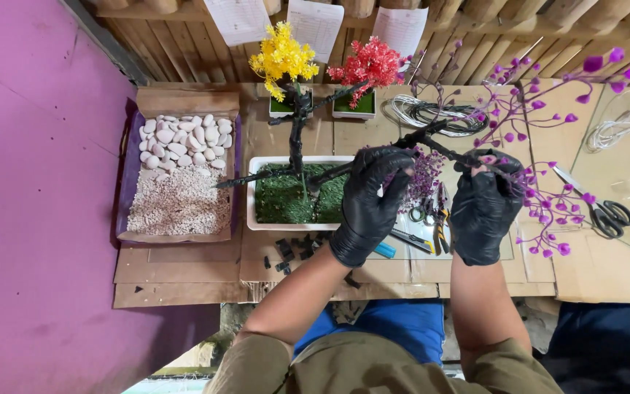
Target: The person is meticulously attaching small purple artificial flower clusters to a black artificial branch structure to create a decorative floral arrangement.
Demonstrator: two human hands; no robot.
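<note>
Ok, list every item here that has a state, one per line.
left hand: gloved, gripping the dark branch
right hand: gloved, closed on the same branch
white planter: filled with green moss, trunk upright
scissors: lying flat, blades shut
cardboard tray: holds white pebbles and gravel
wire coil: coiled, lying loose

The right hand (484,211) hides part of the dark branch (432,142); top-edge paper sheets (315,22) are cut off.

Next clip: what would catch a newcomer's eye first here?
Two black-gloved hands, left hand and right hand, grip a dark branch with purple blossoms at centre. Behind stand a yellow tree and a red tree; a box of white stones sits left.
</note>
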